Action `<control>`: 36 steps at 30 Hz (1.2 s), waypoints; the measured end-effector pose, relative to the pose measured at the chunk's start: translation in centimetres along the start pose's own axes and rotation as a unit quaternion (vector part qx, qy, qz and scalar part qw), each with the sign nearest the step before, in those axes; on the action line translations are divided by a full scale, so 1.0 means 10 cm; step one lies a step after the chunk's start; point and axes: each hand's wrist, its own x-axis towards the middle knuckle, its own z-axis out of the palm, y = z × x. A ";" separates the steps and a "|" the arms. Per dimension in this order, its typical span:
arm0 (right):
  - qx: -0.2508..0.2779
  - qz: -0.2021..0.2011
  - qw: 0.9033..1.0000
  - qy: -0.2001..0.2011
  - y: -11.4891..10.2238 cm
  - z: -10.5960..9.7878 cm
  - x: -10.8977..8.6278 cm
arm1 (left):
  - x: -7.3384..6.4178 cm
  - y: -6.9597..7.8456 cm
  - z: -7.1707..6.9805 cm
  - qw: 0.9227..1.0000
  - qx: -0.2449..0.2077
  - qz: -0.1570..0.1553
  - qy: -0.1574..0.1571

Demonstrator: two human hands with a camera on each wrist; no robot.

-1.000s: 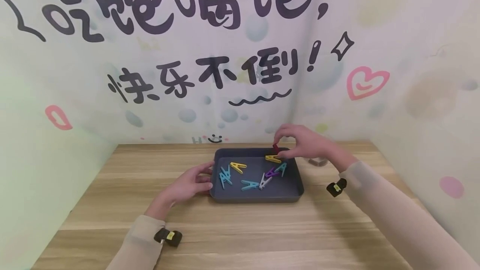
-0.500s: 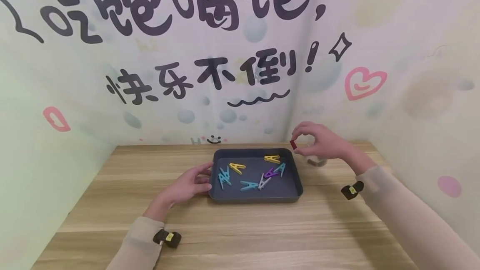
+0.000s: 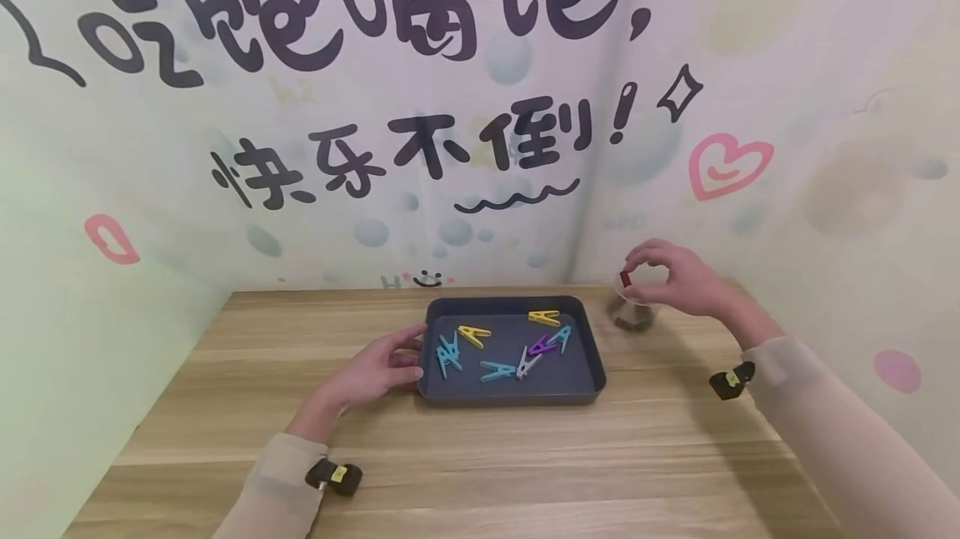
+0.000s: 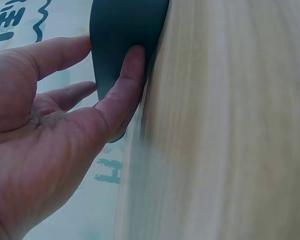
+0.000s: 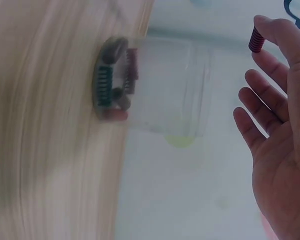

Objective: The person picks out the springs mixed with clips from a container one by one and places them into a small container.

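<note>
My right hand (image 3: 688, 279) pinches a small dark red coil spring (image 5: 256, 40) between thumb and index finger, the other fingers spread. It is over the mouth of a clear jar (image 5: 164, 87) at the back right of the table. Inside the jar's bottom lie a green spring (image 5: 105, 86), reddish springs (image 5: 132, 70) and dark rounded pieces. My left hand (image 3: 378, 368) rests its extended fingers and thumb against the left wall of a dark grey tray (image 3: 510, 398). Several clothes pegs lie in the tray, among them a yellow peg (image 3: 474, 336) and a purple peg (image 3: 542, 346).
Blue pegs (image 3: 448, 353) and a white peg (image 3: 527, 364) also lie in the tray. The wooden table (image 3: 480, 472) runs back to a printed wall curtain (image 3: 337, 239) close behind the tray and jar. Side walls stand left and right.
My right hand has carried the red spring from over the tray's back right corner rightward to the jar. The left hand and the tray have stayed in place.
</note>
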 end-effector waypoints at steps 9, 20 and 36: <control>0.003 0.043 0.999 0.009 0.24 0.01 -0.07 | 0.00 -0.01 0.00 1.000 -0.001 -0.001 0.002; 0.020 0.077 0.997 0.003 0.38 0.09 -0.10 | 0.00 -0.02 0.01 1.000 -0.002 0.005 -0.001; 0.026 0.067 0.997 0.025 0.40 0.14 -0.21 | 0.00 -0.02 0.01 1.000 -0.008 0.009 -0.001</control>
